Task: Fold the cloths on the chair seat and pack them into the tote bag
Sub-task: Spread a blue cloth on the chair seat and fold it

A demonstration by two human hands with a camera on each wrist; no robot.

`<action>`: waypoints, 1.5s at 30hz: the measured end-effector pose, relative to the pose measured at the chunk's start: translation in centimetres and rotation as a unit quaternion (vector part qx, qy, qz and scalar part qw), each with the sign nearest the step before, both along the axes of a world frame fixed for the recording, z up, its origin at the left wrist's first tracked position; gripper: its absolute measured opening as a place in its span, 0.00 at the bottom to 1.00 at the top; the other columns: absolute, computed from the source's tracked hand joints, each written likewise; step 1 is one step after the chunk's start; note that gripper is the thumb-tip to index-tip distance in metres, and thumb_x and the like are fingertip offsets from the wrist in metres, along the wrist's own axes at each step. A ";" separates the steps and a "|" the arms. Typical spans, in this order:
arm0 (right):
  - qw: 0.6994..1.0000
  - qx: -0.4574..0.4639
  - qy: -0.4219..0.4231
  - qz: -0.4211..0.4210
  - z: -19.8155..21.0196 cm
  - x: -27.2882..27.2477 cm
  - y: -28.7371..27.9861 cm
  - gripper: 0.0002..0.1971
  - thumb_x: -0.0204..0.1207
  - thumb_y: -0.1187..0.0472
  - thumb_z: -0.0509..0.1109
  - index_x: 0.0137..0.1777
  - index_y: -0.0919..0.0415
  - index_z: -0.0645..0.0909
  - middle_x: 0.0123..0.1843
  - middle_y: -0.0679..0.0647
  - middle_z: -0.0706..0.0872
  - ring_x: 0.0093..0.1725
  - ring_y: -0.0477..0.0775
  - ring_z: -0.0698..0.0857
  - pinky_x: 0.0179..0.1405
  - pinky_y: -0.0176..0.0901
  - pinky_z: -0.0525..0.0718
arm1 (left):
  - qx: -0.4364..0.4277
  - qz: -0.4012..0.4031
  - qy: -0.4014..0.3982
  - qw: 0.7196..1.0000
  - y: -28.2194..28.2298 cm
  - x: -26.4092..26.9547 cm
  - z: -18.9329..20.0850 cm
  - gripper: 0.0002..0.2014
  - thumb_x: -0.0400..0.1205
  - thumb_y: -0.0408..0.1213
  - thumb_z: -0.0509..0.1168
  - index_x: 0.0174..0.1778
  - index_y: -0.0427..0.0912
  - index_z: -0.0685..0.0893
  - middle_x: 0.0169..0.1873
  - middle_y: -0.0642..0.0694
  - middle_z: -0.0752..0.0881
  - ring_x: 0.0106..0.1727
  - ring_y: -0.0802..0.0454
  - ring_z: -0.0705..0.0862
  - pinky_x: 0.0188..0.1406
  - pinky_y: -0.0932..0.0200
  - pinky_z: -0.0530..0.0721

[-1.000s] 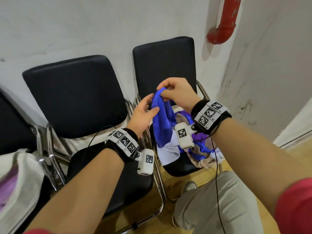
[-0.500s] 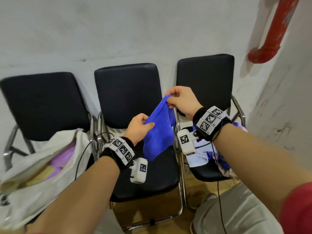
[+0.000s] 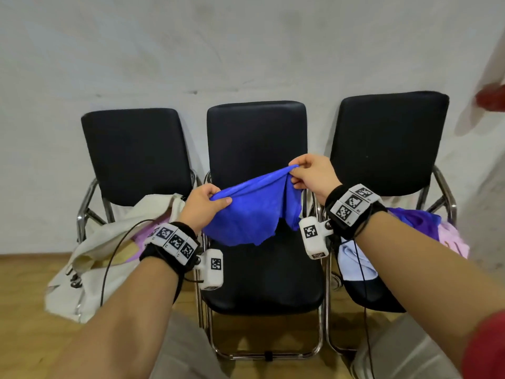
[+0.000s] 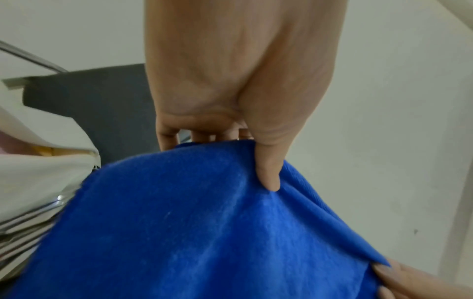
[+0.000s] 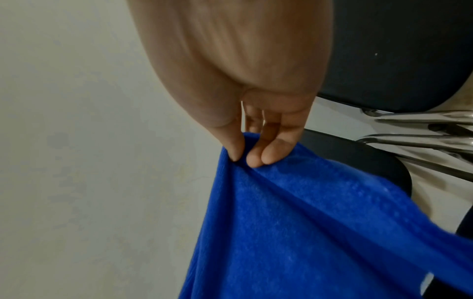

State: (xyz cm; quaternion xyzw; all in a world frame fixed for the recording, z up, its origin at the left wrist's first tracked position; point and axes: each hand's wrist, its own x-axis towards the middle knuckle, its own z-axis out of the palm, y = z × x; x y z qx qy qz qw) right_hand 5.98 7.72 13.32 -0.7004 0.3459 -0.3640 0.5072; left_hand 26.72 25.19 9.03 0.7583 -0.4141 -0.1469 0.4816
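Note:
A blue cloth [image 3: 247, 212] hangs spread between both hands above the middle chair's black seat [image 3: 262, 280]. My left hand [image 3: 206, 202] pinches its left corner, thumb on top of the blue cloth [image 4: 194, 222]. My right hand [image 3: 306, 173] pinches the right corner a little higher; thumb and fingertips [image 5: 258, 157] nip the blue cloth [image 5: 307, 232]. A cream tote bag [image 3: 109, 247] slumps open on the left chair, with pink and yellow cloth inside. A pile of cloths [image 3: 420, 231], purple, pink and pale blue, lies on the right chair's seat.
Three black chairs with chrome frames [image 3: 332, 263] stand side by side against a white wall [image 3: 246, 50]. A red pipe [image 3: 492, 97] shows at the far right edge. The floor [image 3: 24, 283] is wood. My knees are below the arms.
The view has swung left from the right chair to the middle one. The hands have drawn apart, and the blue cloth went from a bunched hanging strip to a spread sheet.

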 end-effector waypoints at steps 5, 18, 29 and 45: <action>1.000 0.001 0.017 0.001 -0.1 1.0 -1.2 0.06 0.82 0.71 0.68 0.48 0.61 0.84 0.38 0.58 0.88 0.28 0.49 0.85 0.27 0.38 0.83 | 0.003 0.021 -0.022 1.000 -0.4 1.7 0.5 0.12 0.79 0.36 0.75 0.38 0.39 0.77 0.35 0.44 0.80 0.35 0.51 0.77 0.34 0.57 0.74; 0.995 -0.046 0.091 0.013 -3.3 1.0 -4.6 0.07 0.80 0.72 0.67 0.48 0.60 0.84 0.41 0.58 0.88 0.28 0.52 0.89 0.27 0.42 0.87 | 0.023 0.008 -0.026 0.999 -2.9 5.0 0.1 0.04 0.83 0.31 0.69 0.44 0.37 0.81 0.30 0.44 0.81 0.31 0.54 0.80 0.36 0.57 0.81; 0.958 -0.143 0.247 0.015 -3.8 0.2 -6.2 0.08 0.76 0.61 0.77 0.41 0.59 0.80 0.36 0.53 0.88 0.24 0.49 0.88 0.31 0.43 0.88 | 0.035 0.036 -0.082 0.995 -2.2 7.1 -0.5 0.03 0.81 0.32 0.72 0.41 0.43 0.89 0.36 0.43 0.89 0.42 0.43 0.87 0.44 0.47 0.86; 0.977 -0.114 0.174 -0.049 -4.6 4.9 -10.5 0.03 0.75 0.68 0.74 0.42 0.60 0.87 0.35 0.57 0.90 0.36 0.56 0.90 0.46 0.54 0.92 | -0.034 0.142 0.033 0.989 -6.7 9.7 -1.7 0.08 0.83 0.31 0.70 0.39 0.47 0.86 0.36 0.47 0.85 0.39 0.48 0.86 0.38 0.53 0.92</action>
